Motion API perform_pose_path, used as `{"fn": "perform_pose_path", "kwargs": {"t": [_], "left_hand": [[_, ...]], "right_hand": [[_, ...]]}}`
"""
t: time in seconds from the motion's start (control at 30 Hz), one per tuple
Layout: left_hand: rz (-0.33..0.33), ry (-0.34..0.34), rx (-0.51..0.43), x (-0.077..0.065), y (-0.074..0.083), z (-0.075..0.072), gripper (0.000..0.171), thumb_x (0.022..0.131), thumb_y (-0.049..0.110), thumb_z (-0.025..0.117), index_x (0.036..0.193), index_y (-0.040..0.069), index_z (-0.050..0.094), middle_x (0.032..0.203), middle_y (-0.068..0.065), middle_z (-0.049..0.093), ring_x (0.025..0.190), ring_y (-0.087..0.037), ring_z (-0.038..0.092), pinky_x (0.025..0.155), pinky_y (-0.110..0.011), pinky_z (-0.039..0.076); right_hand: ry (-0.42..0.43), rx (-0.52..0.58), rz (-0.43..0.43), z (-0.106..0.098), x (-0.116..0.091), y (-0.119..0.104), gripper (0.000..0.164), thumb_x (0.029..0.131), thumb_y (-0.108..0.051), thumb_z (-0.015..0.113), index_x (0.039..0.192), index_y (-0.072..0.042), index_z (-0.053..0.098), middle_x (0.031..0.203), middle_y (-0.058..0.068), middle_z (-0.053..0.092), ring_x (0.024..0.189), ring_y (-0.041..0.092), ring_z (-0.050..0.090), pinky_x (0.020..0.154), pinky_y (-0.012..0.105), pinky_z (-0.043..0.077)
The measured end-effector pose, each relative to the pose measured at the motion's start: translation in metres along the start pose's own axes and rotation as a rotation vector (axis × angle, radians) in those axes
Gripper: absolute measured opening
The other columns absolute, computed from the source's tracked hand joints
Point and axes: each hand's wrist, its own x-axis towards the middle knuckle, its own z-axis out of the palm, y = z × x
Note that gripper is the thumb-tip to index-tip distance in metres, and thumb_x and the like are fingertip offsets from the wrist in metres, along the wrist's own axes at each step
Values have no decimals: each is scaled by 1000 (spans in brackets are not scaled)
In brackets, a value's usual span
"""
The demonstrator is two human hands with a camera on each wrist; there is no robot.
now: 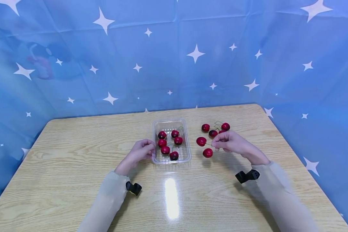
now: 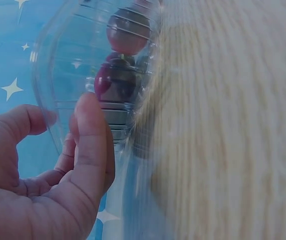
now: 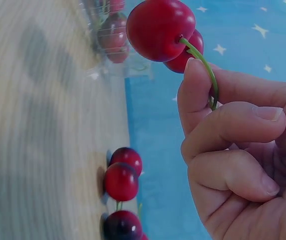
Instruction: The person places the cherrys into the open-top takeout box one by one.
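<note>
In the head view, a clear plastic container (image 1: 172,161) holds several dark red cherries (image 1: 178,140) with thin stems. My left hand (image 1: 139,151) grips its left rim; the left wrist view shows the thumb at the rim and the fingers (image 2: 90,135) against the outer wall. To the right of the container, my right hand (image 1: 232,144) pinches the green stem (image 3: 208,67) of a cherry pair between thumb and fingertips. The pair's two cherries, one nearer (image 1: 207,153) and one farther (image 1: 201,141), hang above the table, as their shadows show.
Several loose cherries (image 1: 213,133) lie on the wooden table (image 1: 75,167) just beyond my right hand, one partly hidden by it. A blue cloth (image 1: 168,71) with white stars hangs behind the table and along its sides. Both wrists carry small black cameras.
</note>
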Motion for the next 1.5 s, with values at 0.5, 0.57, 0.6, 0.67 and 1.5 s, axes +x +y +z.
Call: {"fn": "perform_pose_path", "kwargs": {"t": [0.5, 0.57, 0.6, 0.67, 1.5], "left_hand": [[1, -2, -21, 0, -2, -1, 14, 94, 6, 49, 99, -7, 52, 73, -2, 54, 63, -8, 53, 58, -23, 52], [1, -4, -23, -1, -1, -1, 14, 93, 6, 49, 99, -7, 52, 73, -2, 54, 63, -8, 53, 59, -22, 52], [-1, -2, -23, 0, -1, -1, 14, 93, 5, 49, 99, -6, 53, 74, -2, 54, 63, -8, 53, 59, -22, 52], [-5, -1, -21, 0, -1, -1, 13, 93, 5, 49, 99, -6, 53, 74, -2, 54, 63, -9, 53, 59, -22, 52], [9, -10, -22, 0, 1, -1, 16, 94, 6, 48, 102, -8, 52, 75, -1, 54, 64, -8, 53, 60, -23, 52]], "right_hand": [[-9, 14, -35, 14, 22, -21, 18, 92, -11, 59, 94, 7, 63, 72, 5, 60, 43, 7, 27, 44, 19, 24], [-2, 23, -26, 17, 26, -24, 19, 92, -11, 59, 95, 8, 62, 72, 4, 60, 43, 7, 27, 45, 19, 25], [-2, 25, -28, 18, 27, -25, 21, 92, -10, 59, 97, 9, 62, 71, 3, 60, 43, 7, 27, 45, 19, 25], [3, 34, -20, 21, 31, -28, 22, 91, -10, 59, 98, 11, 61, 71, 2, 60, 43, 8, 27, 45, 19, 25], [34, 0, 12, 58, 68, -43, 16, 90, -11, 61, 92, 4, 67, 70, 4, 59, 46, 8, 31, 45, 20, 27]]}}
